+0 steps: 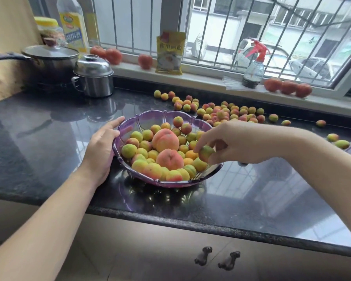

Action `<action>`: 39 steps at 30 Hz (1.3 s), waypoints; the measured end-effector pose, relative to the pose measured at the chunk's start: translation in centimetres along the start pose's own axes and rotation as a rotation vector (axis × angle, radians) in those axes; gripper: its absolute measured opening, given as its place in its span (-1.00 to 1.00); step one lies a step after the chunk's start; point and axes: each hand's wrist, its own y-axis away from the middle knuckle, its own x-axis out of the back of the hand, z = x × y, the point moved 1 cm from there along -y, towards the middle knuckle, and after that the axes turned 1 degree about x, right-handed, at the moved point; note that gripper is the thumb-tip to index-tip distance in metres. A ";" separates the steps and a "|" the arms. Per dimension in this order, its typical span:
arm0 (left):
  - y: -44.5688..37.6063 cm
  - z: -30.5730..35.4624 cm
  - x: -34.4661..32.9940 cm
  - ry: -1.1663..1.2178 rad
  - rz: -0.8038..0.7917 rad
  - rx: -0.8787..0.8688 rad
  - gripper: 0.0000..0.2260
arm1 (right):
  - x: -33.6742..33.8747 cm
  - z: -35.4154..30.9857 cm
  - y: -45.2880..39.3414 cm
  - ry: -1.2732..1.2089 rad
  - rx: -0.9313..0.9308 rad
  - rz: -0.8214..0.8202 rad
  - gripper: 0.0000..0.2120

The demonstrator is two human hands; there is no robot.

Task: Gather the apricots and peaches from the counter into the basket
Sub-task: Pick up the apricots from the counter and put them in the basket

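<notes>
A purple translucent basket stands on the dark counter and holds several apricots and two peaches. My left hand grips the basket's left rim. My right hand hovers over the basket's right side, its fingertips closed on a green-and-red apricot. Behind the basket, several loose apricots lie scattered along the back of the counter. Two more apricots lie at the far right.
A steel pot and a lidded pan stand at the back left. On the window sill stand a yellow packet, a spray bottle, an oil bottle and several tomatoes. The counter's front edge runs below the basket.
</notes>
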 end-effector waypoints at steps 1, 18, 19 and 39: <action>0.0 0.1 0.0 -0.006 -0.003 0.004 -0.59 | -0.2 -0.5 -0.4 0.052 -0.010 -0.037 -0.78; -0.1 -0.1 0.0 0.005 0.026 -0.010 -0.58 | -1.1 -0.2 -2.2 0.134 -0.080 -0.061 -0.67; -0.1 -0.1 0.0 0.006 0.030 -0.011 -0.58 | -1.0 0.7 -1.6 0.050 -0.076 0.084 -0.72; -0.1 -0.2 -0.4 0.014 0.099 -0.042 -0.66 | -10.9 14.9 -0.2 -0.079 -0.422 0.775 -0.62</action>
